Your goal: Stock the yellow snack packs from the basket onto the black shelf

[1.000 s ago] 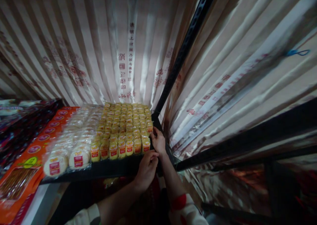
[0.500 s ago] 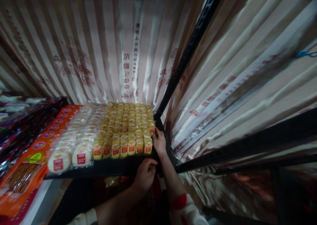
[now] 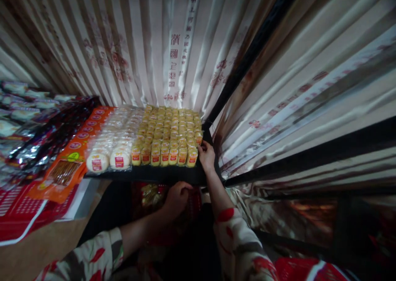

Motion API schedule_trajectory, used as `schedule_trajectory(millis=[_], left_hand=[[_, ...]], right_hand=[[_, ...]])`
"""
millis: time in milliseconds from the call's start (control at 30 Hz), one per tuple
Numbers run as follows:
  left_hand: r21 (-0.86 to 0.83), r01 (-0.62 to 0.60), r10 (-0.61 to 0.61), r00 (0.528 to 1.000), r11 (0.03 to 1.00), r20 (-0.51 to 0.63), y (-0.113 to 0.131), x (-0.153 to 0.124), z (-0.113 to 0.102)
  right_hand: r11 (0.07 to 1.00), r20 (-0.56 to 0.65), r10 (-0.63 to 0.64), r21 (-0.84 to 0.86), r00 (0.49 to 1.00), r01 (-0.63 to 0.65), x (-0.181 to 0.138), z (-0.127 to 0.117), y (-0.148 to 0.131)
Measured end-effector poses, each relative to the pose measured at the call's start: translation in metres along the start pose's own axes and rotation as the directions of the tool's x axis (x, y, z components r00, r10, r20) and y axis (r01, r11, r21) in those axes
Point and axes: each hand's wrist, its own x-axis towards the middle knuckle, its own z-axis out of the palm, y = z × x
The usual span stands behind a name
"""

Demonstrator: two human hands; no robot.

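Rows of small yellow wrapped snack cakes (image 3: pixel 168 134) stand packed together on a black shelf (image 3: pixel 167 174). My right hand (image 3: pixel 207 156) is at their right end, its bent fingers touching the side of the end packets; none is lifted. Lower down, in front of the shelf edge, my left hand (image 3: pixel 177 198) is curled closed, and no item shows in it. Beneath it a red basket (image 3: pixel 194 200) holds some yellow-gold wrapped packets (image 3: pixel 152 194), partly hidden by my arm. Left of the yellow rows are round white cakes (image 3: pixel 120 159) in clear wrappers.
Orange snack bags (image 3: pixel 66 169) and dark shiny packets (image 3: pixel 46 134) lie farther left, above a red basket (image 3: pixel 18 208) with a white handle. A black upright post (image 3: pixel 247 58) rises at the shelf's back right corner. Printed curtains (image 3: pixel 148 46) hang behind.
The view has shifted, so the shelf appears higher and more of both sleeves and the baskets shows. My right hand stays at the end packets; my left hand is slightly lower relative to the shelf edge.
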Motion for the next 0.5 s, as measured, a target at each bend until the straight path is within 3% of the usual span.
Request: schedule_trajectory(millis=[100, 200, 333, 400, 500], left_hand=[[-0.013, 0.098, -0.097, 0.995, 0.995, 0.034, -0.015, -0.017, -0.006], [0.009, 0.180, -0.180, 0.981, 0.984, 0.069, -0.040, -0.030, -0.010], [0.201, 0.282, -0.303, 0.949, 0.938, 0.084, -0.082, -0.040, -0.024], [0.307, 0.330, -0.371, 0.925, 0.893, 0.082, -0.103, -0.040, -0.036], [0.380, 0.400, -0.457, 0.886, 0.834, 0.070, -0.128, -0.035, -0.056]], right_hand=[[0.997, -0.007, 0.028, 0.069, 1.000, -0.027, -0.004, -0.003, -0.006], [0.986, -0.120, 0.036, 0.167, 0.992, -0.015, -0.018, -0.014, -0.017], [0.918, -0.267, 0.110, 0.396, 0.957, 0.004, -0.071, -0.035, -0.028], [0.905, -0.245, 0.100, 0.426, 0.964, 0.015, -0.111, -0.042, -0.030], [0.930, -0.009, 0.041, 0.366, 0.999, -0.035, -0.170, -0.040, -0.031]])
